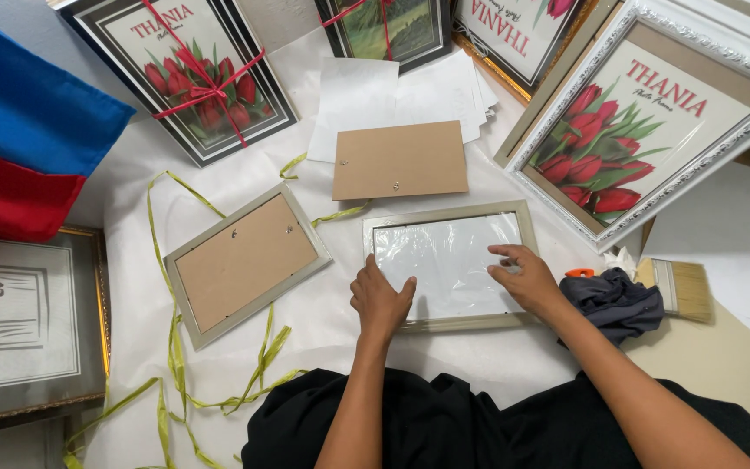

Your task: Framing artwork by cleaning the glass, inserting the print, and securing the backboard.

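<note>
on white paper, left hand and right hand apart, flat on silver frame

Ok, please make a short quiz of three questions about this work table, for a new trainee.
1. True or false: both hands rest on the open frame.
2. Which lies nearest the right hand? A) dark cloth B) blue fabric C) green ribbon
3. What lies just above the open frame?

Key:
1. True; the left hand is on its lower left part.
2. A
3. A brown backing board.
</note>
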